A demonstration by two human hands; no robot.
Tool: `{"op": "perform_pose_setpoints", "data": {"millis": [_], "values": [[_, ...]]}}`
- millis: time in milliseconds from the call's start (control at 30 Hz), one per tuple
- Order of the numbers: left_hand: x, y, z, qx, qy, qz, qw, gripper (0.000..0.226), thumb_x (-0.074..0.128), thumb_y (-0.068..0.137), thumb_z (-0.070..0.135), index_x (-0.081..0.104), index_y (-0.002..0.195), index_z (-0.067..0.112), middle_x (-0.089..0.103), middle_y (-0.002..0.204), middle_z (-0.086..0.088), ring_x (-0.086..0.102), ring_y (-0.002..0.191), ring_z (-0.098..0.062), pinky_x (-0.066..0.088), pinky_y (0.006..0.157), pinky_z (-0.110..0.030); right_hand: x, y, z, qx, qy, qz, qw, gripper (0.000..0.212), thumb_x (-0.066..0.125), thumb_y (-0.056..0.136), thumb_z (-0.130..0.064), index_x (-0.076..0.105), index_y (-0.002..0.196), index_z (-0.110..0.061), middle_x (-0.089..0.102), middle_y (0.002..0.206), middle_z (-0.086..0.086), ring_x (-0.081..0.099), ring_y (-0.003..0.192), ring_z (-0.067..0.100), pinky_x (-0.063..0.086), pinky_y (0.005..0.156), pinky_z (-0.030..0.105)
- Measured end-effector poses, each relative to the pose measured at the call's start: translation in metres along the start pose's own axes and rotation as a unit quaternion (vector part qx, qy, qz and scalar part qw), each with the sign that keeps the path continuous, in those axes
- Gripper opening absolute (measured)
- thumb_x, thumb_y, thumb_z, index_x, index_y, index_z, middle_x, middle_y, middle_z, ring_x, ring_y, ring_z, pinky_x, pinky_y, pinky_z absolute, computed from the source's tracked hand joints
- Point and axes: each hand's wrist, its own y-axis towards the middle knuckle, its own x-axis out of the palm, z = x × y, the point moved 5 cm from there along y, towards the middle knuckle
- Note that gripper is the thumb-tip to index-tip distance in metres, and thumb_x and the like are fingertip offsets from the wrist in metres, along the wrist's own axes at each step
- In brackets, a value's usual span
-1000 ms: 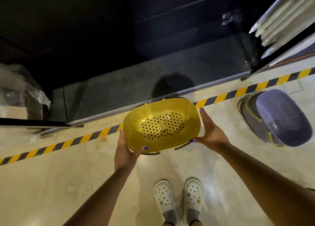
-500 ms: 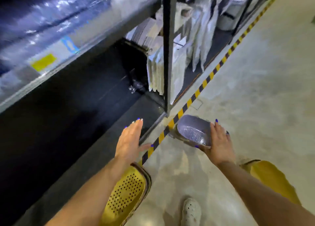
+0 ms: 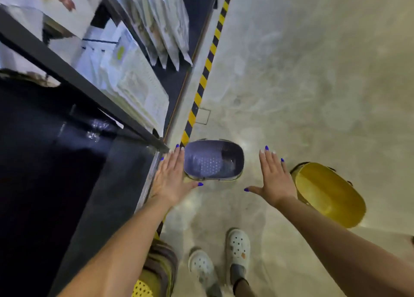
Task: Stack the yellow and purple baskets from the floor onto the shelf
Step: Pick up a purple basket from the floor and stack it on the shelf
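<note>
A purple basket (image 3: 214,161) with a perforated bottom stands on the floor beside the striped tape, open side up. My left hand (image 3: 169,177) hovers flat at its left edge, fingers spread, holding nothing. My right hand (image 3: 274,178) is open a short way to the basket's right, apart from it. A yellow basket (image 3: 331,196) lies tilted on the floor further right, partly behind my right wrist. A perforated yellow basket (image 3: 146,283) shows under my left forearm at the bottom edge, mostly hidden. The dark low shelf (image 3: 107,184) runs along the left.
A black shelf post and beam (image 3: 74,72) cross the upper left, with flat white packaged goods (image 3: 134,68) stored behind. Yellow-black hazard tape (image 3: 207,68) marks the shelf line on the pale floor. My feet in white clogs (image 3: 237,249) stand at the bottom.
The yellow basket I held a second ago is out of my hands. My view swung right along the aisle. My right hand has come off the purple basket, and both open hands now flank it.
</note>
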Motion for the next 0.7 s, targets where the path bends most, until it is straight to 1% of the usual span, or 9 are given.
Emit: {"op": "perform_pose_setpoints", "data": {"millis": [100,267,367,467,533,567,600,667,700], "values": [[0.038,0.03,-0.017,0.015,0.015,-0.029,0.999,0.116,0.057,0.076,0.073,-0.006,0.155,0.017,-0.008,0.163,0.001,-0.008,0.149,-0.014,-0.005,0.118,-0.031,0.039,0.027,0.002,0.022,0.061,-0.015,0.998,0.119,0.054,0.072,-0.076,-0.011,0.152,-0.015,-0.012,0.161,0.005,-0.004,0.147,0.023,0.005,0.118,0.038],[0.119,0.089,-0.063,-0.002,0.02,-0.07,0.997,0.13,0.061,0.062,0.081,-0.006,0.155,0.018,-0.007,0.163,0.002,-0.005,0.149,-0.015,0.001,0.119,-0.035,0.121,0.089,0.004,0.042,0.091,-0.039,0.994,0.123,0.061,0.071,-0.072,-0.011,0.152,-0.013,-0.013,0.161,0.006,-0.006,0.147,0.023,-0.001,0.116,0.034],[0.177,0.116,-0.097,-0.005,0.047,-0.085,0.995,0.131,0.069,0.064,0.072,-0.011,0.154,0.018,-0.01,0.163,-0.001,-0.009,0.149,-0.017,0.0,0.118,-0.035,0.175,0.12,0.008,0.043,0.134,-0.053,0.989,0.129,0.073,0.066,-0.064,-0.01,0.152,-0.014,-0.011,0.161,0.009,-0.005,0.147,0.024,-0.001,0.116,0.033],[0.221,0.134,-0.126,-0.044,0.037,-0.098,0.994,0.134,0.078,0.063,0.062,-0.008,0.154,0.015,-0.007,0.164,-0.003,-0.004,0.15,-0.019,0.007,0.118,-0.036,0.215,0.146,0.014,0.062,0.185,-0.063,0.979,0.136,0.084,0.058,-0.055,-0.006,0.153,-0.015,-0.004,0.161,0.011,0.003,0.147,0.026,0.01,0.116,0.036],[0.245,0.145,-0.138,-0.086,-0.022,-0.1,0.991,0.136,0.085,0.06,0.054,-0.003,0.155,0.013,0.008,0.164,-0.005,0.016,0.148,-0.024,0.026,0.114,-0.041,0.238,0.158,0.019,0.089,0.23,-0.068,0.967,0.139,0.087,0.054,-0.051,-0.005,0.154,-0.021,0.011,0.161,0.006,0.015,0.145,0.024,0.024,0.112,0.038],[0.251,0.149,-0.14,-0.101,-0.067,-0.092,0.988,0.135,0.088,0.06,0.049,-0.001,0.156,0.015,0.021,0.161,-0.005,0.03,0.143,-0.027,0.038,0.107,-0.043,0.247,0.162,0.022,0.099,0.267,-0.071,0.956,0.137,0.088,0.056,-0.048,-0.006,0.153,-0.026,0.021,0.158,0.001,0.025,0.142,0.024,0.033,0.105,0.036],[0.26,0.154,-0.142,-0.109,-0.11,-0.081,0.985,0.132,0.09,0.061,0.044,0.002,0.156,0.019,0.035,0.155,-0.003,0.043,0.134,-0.029,0.047,0.097,-0.043,0.259,0.164,0.025,0.111,0.309,-0.079,0.941,0.132,0.087,0.061,-0.043,-0.008,0.152,-0.031,0.032,0.154,-0.005,0.034,0.137,0.024,0.04,0.095,0.029],[0.268,0.156,-0.14,-0.108,-0.182,-0.045,0.976,0.122,0.091,0.063,0.033,0.011,0.155,0.028,0.054,0.141,0.002,0.055,0.121,-0.027,0.052,0.086,-0.042,0.274,0.161,0.034,0.121,0.363,-0.09,0.919,0.126,0.086,0.068,-0.033,-0.008,0.151,-0.038,0.041,0.146,-0.012,0.042,0.132,0.024,0.039,0.078,0.013],[0.268,0.154,-0.138,-0.104,-0.205,-0.028,0.973,0.119,0.091,0.063,0.03,0.015,0.154,0.031,0.058,0.135,0.005,0.058,0.117,-0.025,0.053,0.084,-0.04,0.274,0.157,0.037,0.116,0.366,-0.091,0.919,0.129,0.088,0.065,-0.03,-0.008,0.152,-0.037,0.041,0.146,-0.012,0.042,0.132,0.023,0.036,0.077,0.012]]}}
